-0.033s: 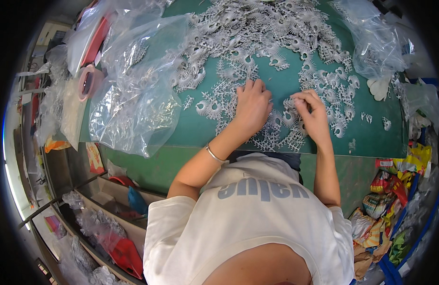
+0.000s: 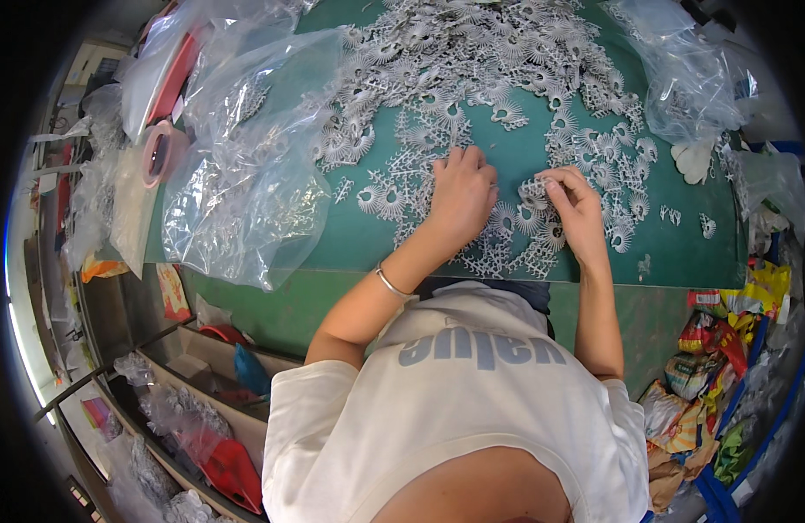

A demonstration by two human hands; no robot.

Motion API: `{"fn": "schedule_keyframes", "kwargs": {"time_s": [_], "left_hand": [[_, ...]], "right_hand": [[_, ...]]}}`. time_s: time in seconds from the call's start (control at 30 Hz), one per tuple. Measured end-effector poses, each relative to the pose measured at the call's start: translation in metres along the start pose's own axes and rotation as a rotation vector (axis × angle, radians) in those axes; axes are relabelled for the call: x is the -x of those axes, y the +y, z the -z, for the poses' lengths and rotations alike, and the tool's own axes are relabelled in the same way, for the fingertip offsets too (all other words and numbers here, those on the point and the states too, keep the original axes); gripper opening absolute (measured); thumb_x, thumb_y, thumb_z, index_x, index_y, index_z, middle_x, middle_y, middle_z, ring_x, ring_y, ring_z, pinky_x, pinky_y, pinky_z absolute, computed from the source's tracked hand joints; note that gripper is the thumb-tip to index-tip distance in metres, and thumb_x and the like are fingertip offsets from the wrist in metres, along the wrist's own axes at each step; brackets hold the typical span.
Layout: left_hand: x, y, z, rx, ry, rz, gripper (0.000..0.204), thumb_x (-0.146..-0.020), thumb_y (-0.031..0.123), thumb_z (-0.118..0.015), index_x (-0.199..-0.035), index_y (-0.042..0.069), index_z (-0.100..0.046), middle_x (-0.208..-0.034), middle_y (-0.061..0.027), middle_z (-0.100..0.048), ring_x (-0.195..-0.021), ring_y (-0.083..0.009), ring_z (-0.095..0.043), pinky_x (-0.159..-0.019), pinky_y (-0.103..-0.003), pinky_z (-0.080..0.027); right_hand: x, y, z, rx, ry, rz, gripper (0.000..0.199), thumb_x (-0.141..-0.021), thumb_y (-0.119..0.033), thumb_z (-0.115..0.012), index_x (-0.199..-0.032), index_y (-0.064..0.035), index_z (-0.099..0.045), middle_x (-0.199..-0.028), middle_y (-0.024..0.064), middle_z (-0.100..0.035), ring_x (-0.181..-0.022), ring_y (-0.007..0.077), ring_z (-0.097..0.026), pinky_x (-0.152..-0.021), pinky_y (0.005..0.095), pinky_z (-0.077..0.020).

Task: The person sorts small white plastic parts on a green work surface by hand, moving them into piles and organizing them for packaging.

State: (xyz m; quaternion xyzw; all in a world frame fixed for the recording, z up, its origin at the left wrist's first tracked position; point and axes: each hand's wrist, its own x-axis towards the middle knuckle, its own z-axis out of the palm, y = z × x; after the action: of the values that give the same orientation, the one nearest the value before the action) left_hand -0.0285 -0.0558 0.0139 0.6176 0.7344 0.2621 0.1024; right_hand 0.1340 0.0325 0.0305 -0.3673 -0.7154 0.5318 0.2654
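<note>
Grey plastic pieces, some fan-shaped with a round hole and some branching like twigs, lie in a heap (image 2: pixel 481 44) at the far side of the green tabletop (image 2: pixel 368 240). Between the thumb and fingers of my right hand (image 2: pixel 580 207) is a fan-shaped grey piece (image 2: pixel 533 192), pinched just above other loose pieces. My left hand (image 2: pixel 463 193), a bangle on its wrist, rests with curled fingers over the pieces in front of me. What its fingertips grip, if anything, is hidden. Loose pieces (image 2: pixel 507 222) lie between and below both hands.
A large clear plastic bag (image 2: pixel 246 209) spreads over the table's left side, beside a pink tape roll (image 2: pixel 164 153). Another clear bag (image 2: pixel 694 87) sits at the far right. Open drawers (image 2: pixel 206 366) stand lower left; colourful packets (image 2: pixel 703 366) lie lower right.
My right fingers have shifted slightly, and the fan-shaped piece in them shows more clearly. My left hand stays almost in place.
</note>
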Motion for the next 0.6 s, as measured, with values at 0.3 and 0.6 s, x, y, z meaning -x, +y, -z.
{"fn": "schedule_keyframes", "kwargs": {"time_s": [0.3,0.6], "left_hand": [[-0.008,-0.002,0.002,1.152,0.108,0.292,0.017,-0.086,0.0,-0.05,-0.103,-0.004,-0.052,-0.085,-0.009,-0.062,-0.076,-0.0129,-0.058,-0.068,-0.024,-0.047],[-0.009,0.031,0.003,0.814,-0.018,0.028,0.028,-0.077,0.0,-0.064,-0.104,0.005,-0.059,-0.079,-0.0019,-0.052,-0.064,-0.0054,-0.044,-0.053,-0.018,-0.037]], "right_hand": [[0.001,0.014,0.016,-1.062,-0.085,-0.343,0.017,-0.09,-0.009,-0.047,-0.103,0.001,-0.053,-0.088,0.0085,-0.057,-0.075,0.0156,-0.055,-0.066,0.026,-0.045],[0.005,0.005,0.009,-0.907,-0.094,-0.269,0.02,-0.091,-0.012,-0.047,-0.105,0.0017,-0.053,-0.092,0.0109,-0.06,-0.075,0.0152,-0.058,-0.068,0.0275,-0.0477]]}}
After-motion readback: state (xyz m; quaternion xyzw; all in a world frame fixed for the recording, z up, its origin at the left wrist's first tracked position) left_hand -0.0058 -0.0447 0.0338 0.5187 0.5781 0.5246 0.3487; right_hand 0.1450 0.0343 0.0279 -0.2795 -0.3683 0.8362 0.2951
